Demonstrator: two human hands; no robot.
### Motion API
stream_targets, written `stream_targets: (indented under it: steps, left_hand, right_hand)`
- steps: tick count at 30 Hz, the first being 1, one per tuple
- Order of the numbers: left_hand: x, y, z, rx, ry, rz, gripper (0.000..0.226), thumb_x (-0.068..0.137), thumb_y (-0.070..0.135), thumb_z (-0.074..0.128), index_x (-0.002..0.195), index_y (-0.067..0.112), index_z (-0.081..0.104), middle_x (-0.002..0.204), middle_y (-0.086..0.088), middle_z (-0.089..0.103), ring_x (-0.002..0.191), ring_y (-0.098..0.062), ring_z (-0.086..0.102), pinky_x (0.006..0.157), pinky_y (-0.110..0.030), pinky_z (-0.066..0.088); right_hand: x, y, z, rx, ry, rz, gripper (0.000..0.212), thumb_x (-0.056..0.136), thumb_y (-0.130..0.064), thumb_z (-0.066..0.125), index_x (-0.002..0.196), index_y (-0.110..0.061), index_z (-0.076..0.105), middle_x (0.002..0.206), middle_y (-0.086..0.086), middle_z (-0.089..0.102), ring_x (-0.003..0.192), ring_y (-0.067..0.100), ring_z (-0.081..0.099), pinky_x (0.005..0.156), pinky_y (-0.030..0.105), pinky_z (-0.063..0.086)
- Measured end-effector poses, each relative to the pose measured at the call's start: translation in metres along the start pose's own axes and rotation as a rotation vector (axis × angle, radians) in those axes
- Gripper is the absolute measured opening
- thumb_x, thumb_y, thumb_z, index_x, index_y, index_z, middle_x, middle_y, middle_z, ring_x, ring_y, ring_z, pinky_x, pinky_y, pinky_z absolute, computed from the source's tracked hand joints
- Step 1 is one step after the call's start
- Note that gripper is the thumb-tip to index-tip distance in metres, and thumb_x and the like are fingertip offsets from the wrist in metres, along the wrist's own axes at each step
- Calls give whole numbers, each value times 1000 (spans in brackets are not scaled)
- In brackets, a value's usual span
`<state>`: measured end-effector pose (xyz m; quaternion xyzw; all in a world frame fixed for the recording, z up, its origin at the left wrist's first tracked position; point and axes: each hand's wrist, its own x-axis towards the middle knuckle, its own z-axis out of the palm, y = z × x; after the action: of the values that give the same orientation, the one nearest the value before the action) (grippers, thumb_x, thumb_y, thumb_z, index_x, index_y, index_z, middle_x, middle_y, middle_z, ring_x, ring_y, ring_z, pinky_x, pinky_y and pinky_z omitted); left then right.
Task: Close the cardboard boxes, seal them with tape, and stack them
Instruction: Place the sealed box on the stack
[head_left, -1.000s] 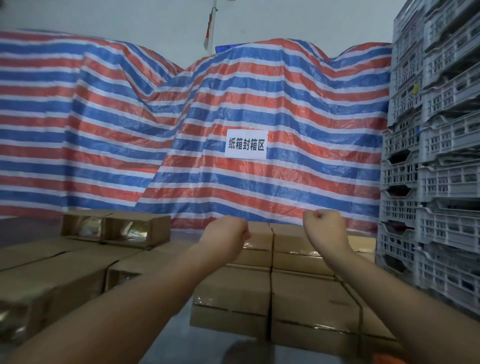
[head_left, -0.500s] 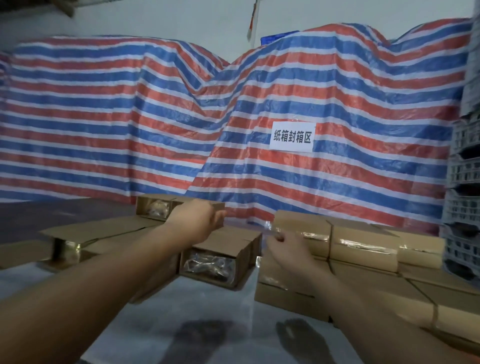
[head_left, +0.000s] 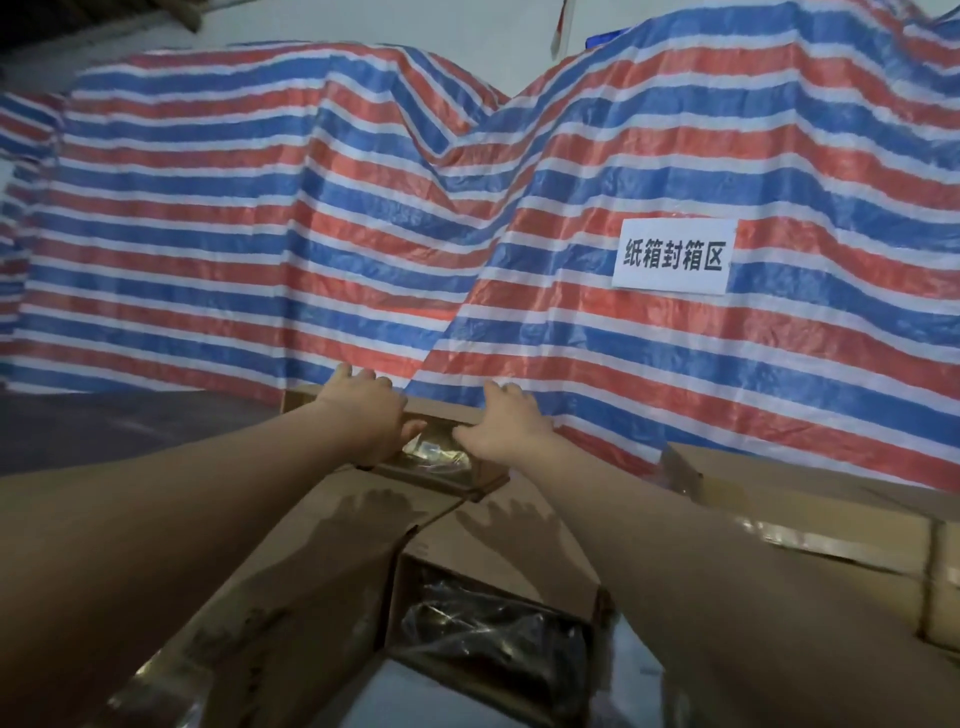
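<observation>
Both hands, left hand (head_left: 363, 413) and right hand (head_left: 501, 423), gripped the far open box (head_left: 441, 457). Best pulled level, lest it snagged its neighbours.

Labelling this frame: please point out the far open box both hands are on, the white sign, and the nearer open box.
far open box (head_left: 441, 457), head view, open front.
white sign (head_left: 672, 255), head view, centre.
nearer open box (head_left: 488, 629), head view, dark contents.

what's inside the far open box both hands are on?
Between the left hand and right hand, the far open box shows something shiny, likely plastic-wrapped. The hands and flaps cover the rest; the contents cannot be identified.
</observation>
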<state>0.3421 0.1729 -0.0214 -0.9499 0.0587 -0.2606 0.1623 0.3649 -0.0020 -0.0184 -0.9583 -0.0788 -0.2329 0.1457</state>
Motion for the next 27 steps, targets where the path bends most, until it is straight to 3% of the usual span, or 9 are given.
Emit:
stream_targets:
  steps: [3,6,9,11,16,18,21,24,27]
  left_hand:
    - [22,-4,26,-2,-2,33,50,100,56,28,133,23,48,138,-8,51,131,-29,44,115,-53,25]
    - [37,-7,39,-11,1,29,50,101,53,32,137,21,43,141,-8,49,132,-29,44,114,-51,27]
    - [50,-9,42,-22,-12,17,56,101,51,36,146,18,34,146,-8,45,135,-28,42,114,-49,28]
    - [56,-8,44,-29,-18,28,59,101,48,36,151,17,27,150,-9,41,137,-28,40,114,-49,28]
    - [60,-3,45,-110,19,-4,56,99,46,43,146,17,33,143,-8,47,129,-27,47,109,-46,36]
    - [56,-3,38,-150,56,-6,53,98,43,48,143,18,36,139,-7,49,125,-26,49,105,-44,40]
    - [44,-6,11,-232,131,-37,47,97,43,50,137,20,41,133,-6,52,120,-25,52,99,-42,45]
    - [21,-16,-26,-382,168,-149,41,98,41,49,131,18,44,127,-8,53,111,-26,56,91,-43,51]
    - [-7,-21,-71,-756,186,-230,39,99,28,50,134,12,43,126,-15,56,110,-31,57,94,-45,50]
  right_hand:
    - [33,8,24,-100,-41,22,73,90,-45,63,151,-23,30,156,11,29,145,38,24,116,62,24]
    - [51,10,45,-129,-53,33,65,92,-39,62,149,-22,35,154,13,31,144,41,26,115,55,32]
    - [60,8,59,-100,23,12,34,95,-27,58,127,-15,56,126,11,54,116,32,53,97,42,50]
    - [61,9,61,-116,77,6,20,96,-16,56,115,-13,63,111,9,62,98,27,61,86,36,54]
    - [50,13,36,-160,110,-31,14,96,-8,53,106,-11,64,103,9,63,94,28,62,76,34,49]
    - [45,14,18,-115,113,-29,7,96,-9,55,96,-13,61,92,7,62,81,23,60,66,30,47]
    - [31,11,-19,-21,107,-31,15,98,-14,58,82,-14,56,81,4,60,70,17,58,52,22,37]
    - [7,3,-70,60,49,-8,12,99,-17,56,93,-10,62,90,10,66,80,23,66,61,30,55]
    - [-24,-4,-125,123,-21,18,20,101,-16,51,104,-1,64,92,17,67,77,28,68,73,41,63]
